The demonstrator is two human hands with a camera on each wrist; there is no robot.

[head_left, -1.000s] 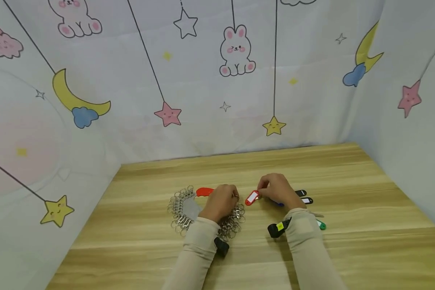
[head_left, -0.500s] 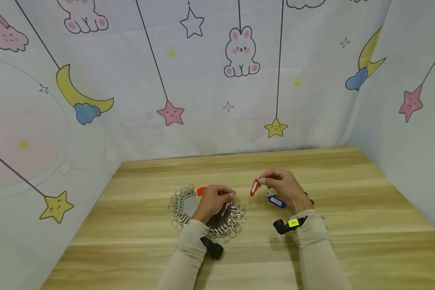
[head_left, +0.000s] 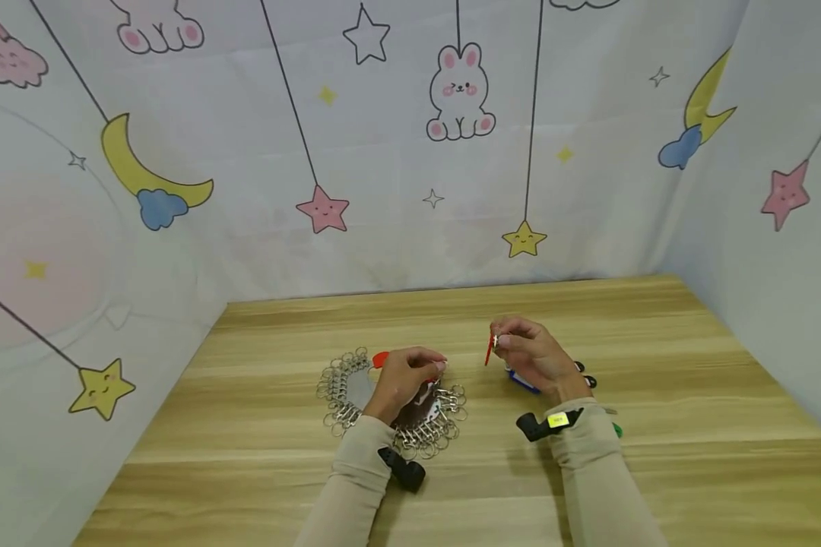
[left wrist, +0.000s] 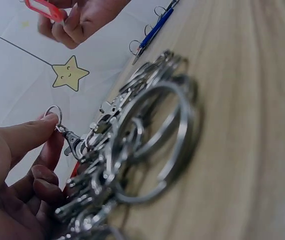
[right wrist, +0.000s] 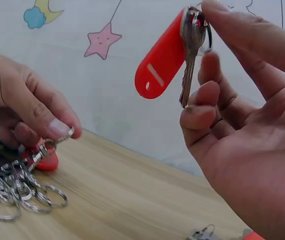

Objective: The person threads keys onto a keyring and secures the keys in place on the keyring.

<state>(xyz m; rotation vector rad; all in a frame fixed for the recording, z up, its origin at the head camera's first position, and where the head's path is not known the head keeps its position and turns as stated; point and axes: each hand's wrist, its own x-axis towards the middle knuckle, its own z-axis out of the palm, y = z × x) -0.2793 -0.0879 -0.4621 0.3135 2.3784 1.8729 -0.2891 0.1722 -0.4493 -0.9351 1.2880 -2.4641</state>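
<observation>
My left hand pinches a small metal split ring between thumb and forefinger. A swivel clasp hangs from that ring, beside a fan of similar clasps and rings. They circle a round piece with a grey part and a brown part, which my left hand partly covers. My right hand, raised over the table, pinches a red key tag at its ring end, with a silver key hanging beside it. The tag appears nearly edge-on in the head view.
A blue key tag lies under my right hand. Black tags and a green tag show past the right wrist. Behind my left hand is a red piece. Patterned cloth walls in the wooden table.
My right hand has lifted the red key tag and moved slightly right, turning the tag edge-on. My left hand has shifted slightly left, its thumb and finger now pinching the ring in plain sight.
</observation>
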